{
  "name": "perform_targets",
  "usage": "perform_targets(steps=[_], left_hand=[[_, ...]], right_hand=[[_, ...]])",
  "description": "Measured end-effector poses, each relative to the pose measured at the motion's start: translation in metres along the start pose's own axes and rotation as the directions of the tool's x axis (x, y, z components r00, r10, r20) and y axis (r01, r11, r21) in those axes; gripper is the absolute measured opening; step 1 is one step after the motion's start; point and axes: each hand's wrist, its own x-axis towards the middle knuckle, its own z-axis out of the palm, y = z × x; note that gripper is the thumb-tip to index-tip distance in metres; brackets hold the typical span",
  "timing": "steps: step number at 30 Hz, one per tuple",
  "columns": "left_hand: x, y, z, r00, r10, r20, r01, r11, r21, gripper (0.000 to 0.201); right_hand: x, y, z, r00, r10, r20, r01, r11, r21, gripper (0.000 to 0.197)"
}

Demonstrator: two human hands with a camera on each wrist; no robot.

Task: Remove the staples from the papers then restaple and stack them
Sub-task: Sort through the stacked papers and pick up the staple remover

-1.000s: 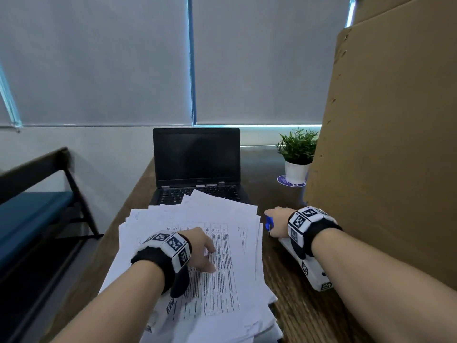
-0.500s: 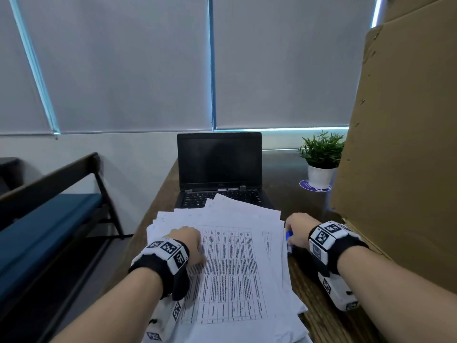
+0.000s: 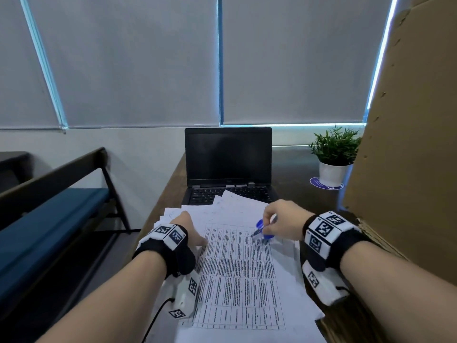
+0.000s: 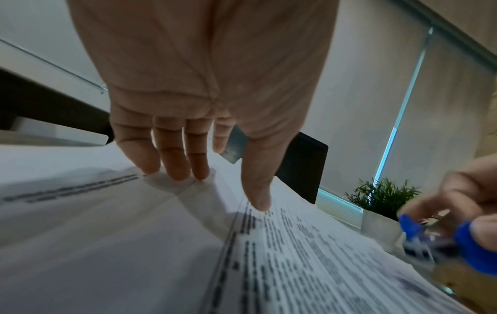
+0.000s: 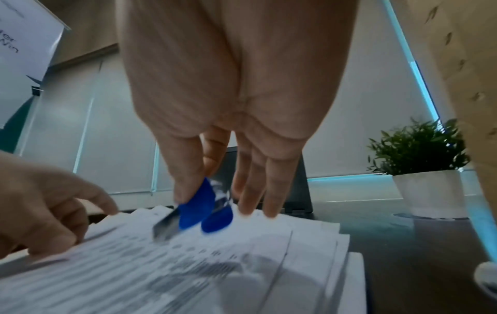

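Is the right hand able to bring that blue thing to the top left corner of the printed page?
Probably yes. The right hand pinches the blue-handled metal staple remover above the white printed table sheet. The left hand rests near that corner, fingers spread, so it may crowd it.

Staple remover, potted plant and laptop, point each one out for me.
staple remover (image 3: 262, 230), head view, on its blue grip under the fingers
potted plant (image 3: 331, 173), head view, on the white pot
laptop (image 3: 228, 155), head view, on the dark screen

White papers (image 3: 237, 280) with black printed table, blue staple remover (image 3: 261, 230), black laptop (image 3: 228, 164), green plant (image 3: 335, 146)
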Motion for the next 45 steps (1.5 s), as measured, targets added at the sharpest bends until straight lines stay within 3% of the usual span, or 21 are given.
perform_targets(steps=[2,6,10,14,17,19,22,26,28,31,36,38,41,45], left_hand=[[0.001,0.002,0.004,0.999,0.026,0.029,-0.025,0.999,-0.021,0.098],[0.001,0.010,0.006,0.994,0.105,0.040,-0.106,0.994,0.034,0.094],[0.008,0.015,0.001,0.994,0.095,0.048,-0.096,0.995,0.015,0.095],[0.014,0.016,-0.005,0.996,0.066,0.055,-0.058,0.990,-0.130,0.094],[0.016,0.012,-0.007,0.997,0.060,0.055,-0.043,0.960,-0.276,0.090],[0.017,0.010,-0.006,0.995,0.084,0.057,-0.059,0.937,-0.345,0.077],[0.017,0.009,-0.002,0.990,0.140,0.017,-0.115,0.868,-0.483,0.032],[0.006,0.012,-0.005,0.979,0.199,0.047,-0.139,0.817,-0.560,0.015],[-0.001,0.013,-0.008,0.974,0.223,0.046,-0.147,0.773,-0.617,0.018],[-0.016,0.013,-0.010,0.965,0.250,0.071,-0.126,0.690,-0.712,0.027],[-0.042,0.018,-0.011,0.964,0.241,0.111,-0.041,0.551,-0.834,0.025],[-0.047,0.017,-0.011,0.964,0.240,0.114,-0.025,0.510,-0.860,0.022],[-0.054,0.014,-0.010,0.969,0.222,0.107,-0.014,0.485,-0.874,0.032],[-0.057,0.012,-0.002,0.971,0.218,0.094,-0.022,0.476,-0.879,0.049]], right_hand=[[0.003,-0.006,0.011,0.996,-0.023,0.089,0.032,0.994,-0.102,0.013],[0.001,-0.005,0.014,0.980,0.021,0.198,0.013,0.986,-0.166,0.055],[-0.005,-0.006,0.011,0.958,0.039,0.283,0.058,0.944,-0.325,0.042],[-0.004,-0.004,0.016,0.984,0.014,0.175,0.019,0.983,-0.183,0.041],[-0.003,-0.005,0.021,0.982,0.031,0.187,0.007,0.980,-0.199,0.043],[-0.004,-0.005,0.023,0.981,0.025,0.192,0.018,0.976,-0.218,0.043],[-0.008,-0.004,0.025,0.980,0.008,0.198,0.033,0.979,-0.202,0.043],[-0.008,0.000,0.022,0.998,0.027,0.063,-0.029,0.999,0.029,0.039],[-0.010,-0.001,0.022,0.998,0.061,0.030,-0.064,0.988,0.138,0.037],[-0.020,-0.005,0.028,0.989,0.058,0.133,-0.060,0.998,0.012,0.035],[-0.036,-0.019,0.026,0.988,-0.006,0.151,0.021,0.995,-0.099,0.039],[-0.039,-0.022,0.024,0.996,-0.025,0.088,0.018,0.997,0.079,0.035],[-0.041,-0.021,0.024,0.998,0.052,-0.029,-0.034,0.906,0.421,0.028],[-0.044,-0.011,0.034,0.994,0.107,-0.003,-0.096,0.909,0.405,0.028]])
